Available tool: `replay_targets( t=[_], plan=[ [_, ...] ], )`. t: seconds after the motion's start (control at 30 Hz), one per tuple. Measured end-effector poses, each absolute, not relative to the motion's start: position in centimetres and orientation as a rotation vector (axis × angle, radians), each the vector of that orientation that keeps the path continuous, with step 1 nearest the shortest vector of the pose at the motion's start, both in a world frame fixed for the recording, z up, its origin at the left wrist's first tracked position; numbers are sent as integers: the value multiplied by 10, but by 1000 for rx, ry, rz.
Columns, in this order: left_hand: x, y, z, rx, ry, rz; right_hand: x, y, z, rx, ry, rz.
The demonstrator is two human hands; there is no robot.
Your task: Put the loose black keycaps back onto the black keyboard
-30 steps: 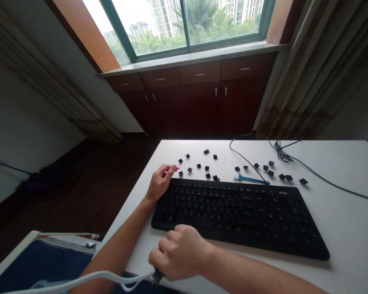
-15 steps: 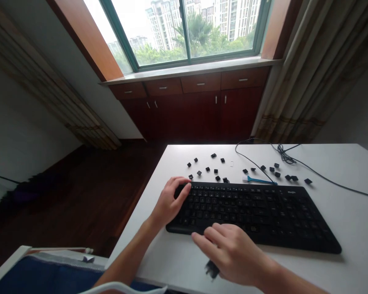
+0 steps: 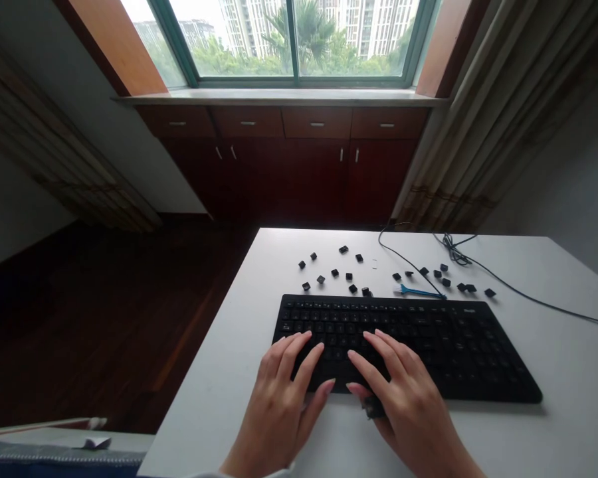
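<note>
A black computer keyboard (image 3: 458,352) lies on the white table, with my hands over its left and middle part. My left hand (image 3: 282,392) is open, fingers spread and fingertips on or just above the left keys. My right hand (image 3: 403,385) has its fingers stretched over the middle keys. Tucked between its thumb and palm is a small black brush (image 3: 373,406), mostly hidden; its dark, bristly end shows near the keyboard's front edge. Several loose black keycaps (image 3: 349,276) lie scattered behind the keyboard. Among them is a blue cleaning brush (image 3: 418,291) with pale bristles.
The keyboard cable (image 3: 518,285) runs over the white table (image 3: 219,358), with a coiled bundle (image 3: 456,251) near the far edge. A thin pale wire piece (image 3: 374,264) lies by the keycaps. Beyond stand a dark red cabinet (image 3: 289,172) and a window.
My left hand has moved from the keyboard's upper left corner down onto the keys. My right hand has shifted right and spread its fingers over the keys, still holding the black brush.
</note>
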State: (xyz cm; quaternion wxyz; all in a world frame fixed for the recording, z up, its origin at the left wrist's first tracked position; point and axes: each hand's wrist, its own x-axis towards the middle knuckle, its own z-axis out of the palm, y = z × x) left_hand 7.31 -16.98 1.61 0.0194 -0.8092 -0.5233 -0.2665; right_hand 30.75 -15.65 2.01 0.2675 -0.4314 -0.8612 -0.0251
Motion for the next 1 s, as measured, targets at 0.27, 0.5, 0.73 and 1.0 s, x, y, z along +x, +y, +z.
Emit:
replay_targets(
  t=[0.27,0.5,0.73,1.0],
  plan=[
    [71,-172,17,-2515,-1643,-867,298,-151,20,-1240,-2299,-20],
    [72,-174,17,-2500,-1702,-881,309,-151,21,-1145,-2292,10],
    [72,-170,15,-2523,-1664,-842,304,-153,17,-1150,-2209,-39],
    [75,-170,19,-2520,-1666,-818,306,-157,14,-1160,-2183,-22]
  ],
)
